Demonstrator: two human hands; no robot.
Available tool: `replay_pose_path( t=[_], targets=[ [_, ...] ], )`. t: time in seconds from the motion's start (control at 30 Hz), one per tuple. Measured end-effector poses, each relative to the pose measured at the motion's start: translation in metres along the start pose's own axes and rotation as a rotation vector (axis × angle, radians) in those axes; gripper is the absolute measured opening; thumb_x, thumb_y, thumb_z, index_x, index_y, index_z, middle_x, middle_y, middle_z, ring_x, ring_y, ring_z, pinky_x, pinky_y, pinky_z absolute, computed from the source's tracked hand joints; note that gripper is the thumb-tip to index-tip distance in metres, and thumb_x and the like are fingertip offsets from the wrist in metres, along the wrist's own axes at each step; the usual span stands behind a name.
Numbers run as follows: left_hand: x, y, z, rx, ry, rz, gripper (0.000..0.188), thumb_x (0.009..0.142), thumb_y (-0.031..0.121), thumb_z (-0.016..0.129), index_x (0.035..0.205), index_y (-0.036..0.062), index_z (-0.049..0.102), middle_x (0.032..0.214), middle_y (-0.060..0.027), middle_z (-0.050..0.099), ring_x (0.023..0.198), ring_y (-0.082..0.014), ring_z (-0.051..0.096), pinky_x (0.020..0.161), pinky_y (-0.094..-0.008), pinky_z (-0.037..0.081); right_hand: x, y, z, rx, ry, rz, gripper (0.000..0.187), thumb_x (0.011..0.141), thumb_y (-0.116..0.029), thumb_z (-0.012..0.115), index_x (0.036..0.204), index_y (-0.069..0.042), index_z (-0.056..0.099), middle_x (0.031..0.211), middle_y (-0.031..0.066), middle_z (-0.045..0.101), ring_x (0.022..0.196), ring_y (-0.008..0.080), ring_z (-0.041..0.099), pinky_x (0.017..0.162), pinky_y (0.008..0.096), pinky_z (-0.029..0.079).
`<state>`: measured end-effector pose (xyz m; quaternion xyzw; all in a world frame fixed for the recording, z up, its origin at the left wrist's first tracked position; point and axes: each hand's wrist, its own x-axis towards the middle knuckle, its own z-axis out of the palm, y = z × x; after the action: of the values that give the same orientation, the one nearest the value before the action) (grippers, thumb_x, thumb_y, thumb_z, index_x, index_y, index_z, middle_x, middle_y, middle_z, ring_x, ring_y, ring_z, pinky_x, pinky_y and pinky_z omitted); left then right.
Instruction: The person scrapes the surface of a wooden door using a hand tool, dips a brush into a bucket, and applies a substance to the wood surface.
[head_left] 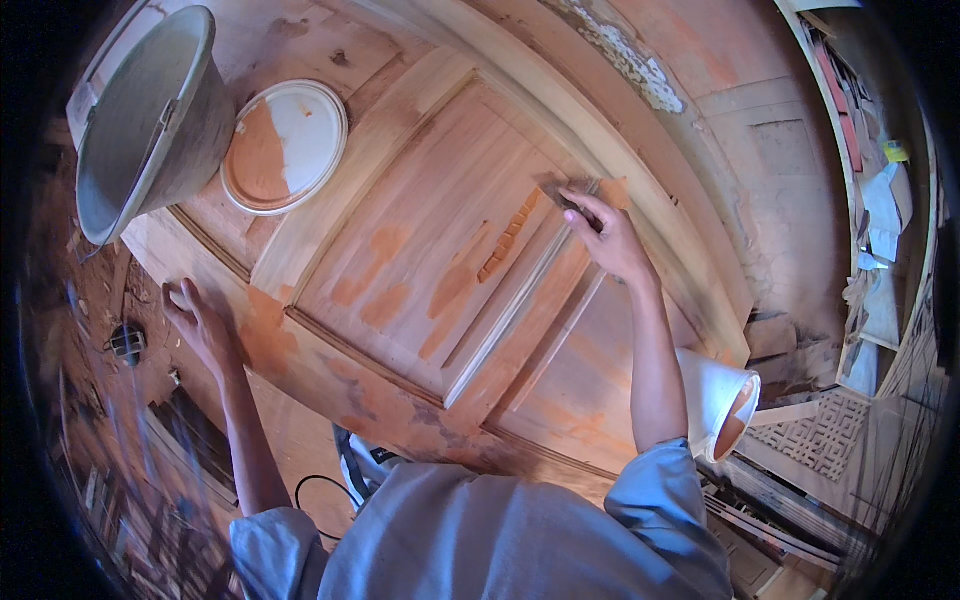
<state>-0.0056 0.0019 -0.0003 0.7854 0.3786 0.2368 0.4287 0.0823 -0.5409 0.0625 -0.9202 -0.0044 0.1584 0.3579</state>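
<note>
A wooden panelled door (400, 210) lies in front of me, with patches of orange filler on its panels and frame. My right hand (608, 235) is closed on a small dark flat scraper (552, 188), by the far edge of the middle panel. The scraper's tip is beside a smear of orange filler on the frame; its grip is partly hidden by my fingers. A ridged line of thick orange filler (507, 238) runs across the panel nearby. At the door's near left edge, my left hand (203, 325) holds nothing, its fingers apart.
A large grey bucket (185, 130) and a white round lid (318, 150) smeared with orange stand at the far left. To the right is a white tub (705, 395) with orange filler inside. Wood pieces and a lattice panel (820, 435) lie beyond it.
</note>
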Motion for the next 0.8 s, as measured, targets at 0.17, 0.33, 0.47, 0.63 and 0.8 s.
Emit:
replay_pose_path(
  t=[0.17,0.33,0.47,0.63,0.8],
  targets=[
    [0.001,0.0,0.001,0.021,0.006,0.033,0.073,0.102,0.05,0.053,0.149,-0.0031,0.037,0.149,-0.0253,0.042,0.138,-0.0336,0.042,0.114,-0.0408,0.031,0.002,-0.001,0.008,-0.156,0.076,-0.125,0.037,0.098,-0.023,0.065,0.133,-0.012,0.064,0.114,0.018,0.072,0.097,0.0311,0.072,0.083,0.0389,0.056],
    [0.003,-0.006,-0.002,0.028,0.003,0.026,0.073,0.102,0.05,0.053,0.15,-0.0028,0.037,0.15,-0.0251,0.042,0.14,-0.0337,0.04,0.115,-0.0406,0.03,-0.009,-0.014,-0.001,-0.303,0.038,-0.109,0.037,0.098,-0.022,0.065,0.132,-0.009,0.064,0.121,0.0162,0.07,0.109,0.0328,0.069,0.093,0.0386,0.054],
    [0.0,-0.002,-0.001,0.028,0.028,0.059,0.073,0.102,0.05,0.053,0.149,-0.0029,0.037,0.15,-0.0245,0.042,0.14,-0.034,0.04,0.115,-0.04,0.03,-0.004,-0.025,-0.027,-0.353,-0.085,-0.04,0.037,0.097,-0.023,0.065,0.132,-0.009,0.064,0.122,0.0157,0.07,0.109,0.0327,0.069,0.094,0.039,0.054],
    [0.002,-0.004,0.001,-0.004,0.011,0.026,0.074,0.102,0.051,0.053,0.15,-0.0029,0.037,0.152,-0.0229,0.041,0.138,-0.0335,0.041,0.115,-0.0391,0.03,0.009,-0.009,-0.017,-0.315,-0.033,-0.134,0.039,0.097,-0.03,0.065,0.133,-0.017,0.064,0.114,0.0167,0.071,0.102,0.0348,0.07,0.086,0.0418,0.056],
    [0.0,-0.004,0.001,-0.03,0.008,0.04,0.073,0.102,0.05,0.054,0.15,-0.0026,0.037,0.153,-0.0224,0.039,0.14,-0.0327,0.04,0.115,-0.039,0.03,-0.006,-0.01,-0.013,-0.325,-0.001,-0.11,0.037,0.098,-0.029,0.064,0.133,-0.016,0.065,0.118,0.0157,0.071,0.105,0.035,0.069,0.088,0.0421,0.056]
  ],
)
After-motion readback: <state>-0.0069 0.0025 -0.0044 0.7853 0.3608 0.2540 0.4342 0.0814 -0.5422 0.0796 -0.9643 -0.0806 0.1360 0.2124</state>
